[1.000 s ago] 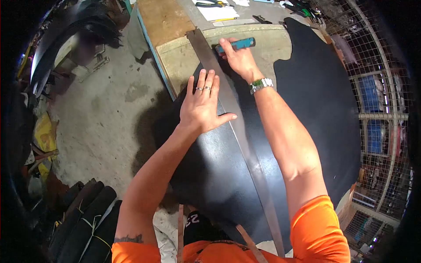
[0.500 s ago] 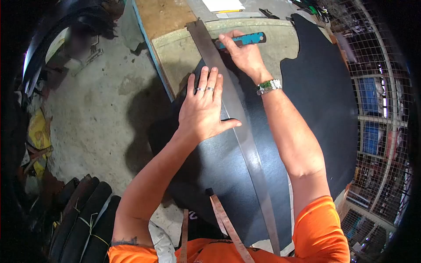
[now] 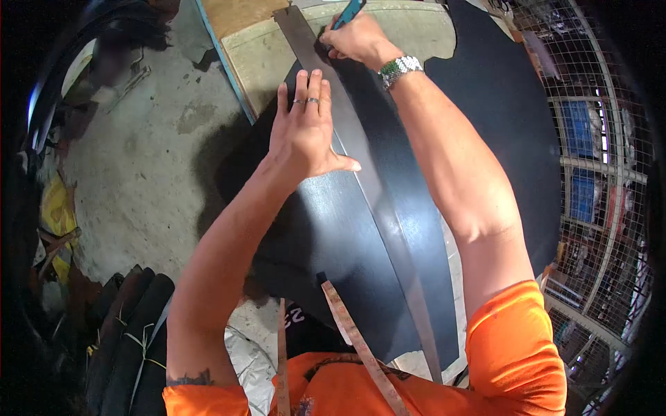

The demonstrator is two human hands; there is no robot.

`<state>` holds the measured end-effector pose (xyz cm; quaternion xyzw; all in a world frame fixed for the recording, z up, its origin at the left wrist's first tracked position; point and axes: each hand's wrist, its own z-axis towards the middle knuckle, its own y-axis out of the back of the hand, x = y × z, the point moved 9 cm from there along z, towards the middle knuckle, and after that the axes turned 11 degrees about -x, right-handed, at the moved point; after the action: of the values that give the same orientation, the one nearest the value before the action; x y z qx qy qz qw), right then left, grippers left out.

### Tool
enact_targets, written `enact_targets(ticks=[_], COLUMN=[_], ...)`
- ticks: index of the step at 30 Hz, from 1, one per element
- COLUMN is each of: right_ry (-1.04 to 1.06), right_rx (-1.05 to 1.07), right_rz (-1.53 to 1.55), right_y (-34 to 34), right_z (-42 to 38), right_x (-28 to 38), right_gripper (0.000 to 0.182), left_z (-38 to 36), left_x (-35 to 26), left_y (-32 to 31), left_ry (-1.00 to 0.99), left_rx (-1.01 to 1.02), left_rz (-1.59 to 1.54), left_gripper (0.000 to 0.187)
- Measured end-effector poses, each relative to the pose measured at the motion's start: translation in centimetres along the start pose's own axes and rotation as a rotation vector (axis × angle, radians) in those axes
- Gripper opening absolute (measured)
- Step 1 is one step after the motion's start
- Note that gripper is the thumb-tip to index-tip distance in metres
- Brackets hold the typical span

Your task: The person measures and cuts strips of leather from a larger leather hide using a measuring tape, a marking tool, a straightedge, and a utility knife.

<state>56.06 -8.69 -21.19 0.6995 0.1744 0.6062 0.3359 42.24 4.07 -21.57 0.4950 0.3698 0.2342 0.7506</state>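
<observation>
Black, smooth sheet (image 3: 333,243): large, spread over the counter (image 3: 406,17), which has a pale, worn top; glossy where light strikes. The right forearm covers part of it, so whether the black expanse at far right (image 3: 513,139) joins it cannot be told.

Long grey metal straightedge (image 3: 371,191): lying on the sheet at a slant, upper end notched and projecting past the sheet; lower end beside the orange shirt (image 3: 513,347).

Teal-handled tool (image 3: 349,12): at the upper end of the straightedge, to its right; handle cut off by the upper border; tip dark and hard to make out under the hand.

Right hand (image 3: 357,38): fingers clamped on the tool. Beaded bracelet (image 3: 401,69), green and silvery white, at the wrist.

Left hand (image 3: 304,135): laid flat, no object gripped; fingers extended, thumb apart and across the straightedge; two rings.

Printed measuring tape (image 3: 350,315): hanging over the sheet's near part, black-tipped; upper run leaves view.

Surroundings: brown board (image 3: 239,12), cropped above; tied black rolls (image 3: 132,340), lower left; yellow crumpled item (image 3: 59,215), unclear; wire-mesh partition (image 3: 610,180), right, obscuring blue objects (image 3: 581,132) behind.
</observation>
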Motion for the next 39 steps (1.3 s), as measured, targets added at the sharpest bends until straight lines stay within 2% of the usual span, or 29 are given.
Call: enact_targets(ticks=[3,6,8,11,12,13,14,16,17,20,22,23,26,28,29,32,33,34,36,37,38,39], right_ry=[0.005,0.026,0.073,0.234,0.177,0.023,-0.008,0.049,0.055,0.070,0.011,0.083,0.242,0.214,0.218,0.183,0.146,0.139,0.080,0.152,0.342,0.227], right_rx=[0.064,-0.006,-0.123,-0.036,0.023,-0.020,-0.054,-0.068,-0.056,-0.063,-0.080,-0.119,-0.145,-0.157,-0.162,-0.322,-0.084,-0.218,-0.099,-0.144,-0.223,-0.065], right_rz=[0.000,-0.061,-0.127,-0.107,-0.099,-0.093,-0.162,-0.067,-0.048,-0.054,-0.057,-0.113,-0.147,-0.145,-0.141,-0.125,-0.296,-0.283,-0.183,-0.129,-0.121,-0.051], right_y=[0.4,2.0,2.7,5.7,6.8,7.3,7.4,7.3,7.2,7.2,7.1,7.1,7.4,8.2,7.7,9.2,7.8,8.5,11.1,12.7,13.6,15.1], right_z=[-2.3,-6.5,-8.9,-19.4,-22.4,-24.3,-25.0,-24.9,-24.9,-25.0,-25.0,-24.9,-25.0,-24.9,-24.7,-28.7,-29.4,-31.8,-39.5,-44.2,-48.9,-53.2], right_x=[-0.7,-1.3,-4.5,-4.3,-3.7,-4.9,-5.1,-5.0,-5.4,-6.8,-7.7,-7.5,-6.1,-5.1,-6.0,-7.8,-10.2,-11.9,-12.7,-13.4,-15.2,-15.8], right_gripper=[0.015,0.026,0.028,0.015,0.011,0.010,0.011,0.011,0.011,0.016,0.020,0.019,0.021,0.026,0.021,0.018,0.022,0.022,0.027,0.020,0.013,0.012], left_z=[-0.2,-0.1,0.0,-0.1,-0.2,-0.3,-0.3,-1.2,-2.6,-11.7,-18.2,-19.6,-21.9,-21.5,-21.9,-21.8,-22.1,-22.2,-22.2,-22.3,-22.4,-22.4], left_x=[0.1,-0.3,-0.2,-0.3,-0.2,-0.2,0.0,0.0,-0.9,-10.2,-17.0,-18.7,-21.4,-21.9,-22.3,-22.6,-22.7,-22.5,-23.0,-22.9,-23.1,-23.0], left_y=[-0.5,-0.7,-0.7,-0.9,-0.9,-1.1,-1.0,-1.6,-1.9,-0.8,-1.3,-1.9,-2.5,-2.2,-2.2,-2.6,-2.7,-3.4,-3.3,-3.7,-4.2,-4.5], left_ry=[0.025,0.051,0.055,0.057,0.063,0.077,0.060,0.000,-0.031,-0.055,0.004,0.011,0.036,0.055,0.050,0.103,0.070,0.081,0.091,0.101,0.096,0.095], left_rx=[0.037,0.114,0.113,0.115,0.110,0.131,0.061,-0.056,-0.123,-0.016,0.065,0.090,0.125,0.123,0.090,0.215,0.185,0.165,0.240,0.242,0.261,0.277], left_rz=[0.039,0.116,0.137,0.153,0.151,0.170,0.136,0.057,0.042,-0.099,-0.216,-0.187,-0.080,-0.003,0.001,0.096,0.139,0.154,0.230,0.210,0.230,0.250], left_gripper=[0.144,0.146,0.146,0.146,0.146,0.147,0.146,0.143,0.134,0.126,0.124,0.125,0.130,0.134,0.138,0.138,0.138,0.140,0.141,0.144,0.146,0.147])
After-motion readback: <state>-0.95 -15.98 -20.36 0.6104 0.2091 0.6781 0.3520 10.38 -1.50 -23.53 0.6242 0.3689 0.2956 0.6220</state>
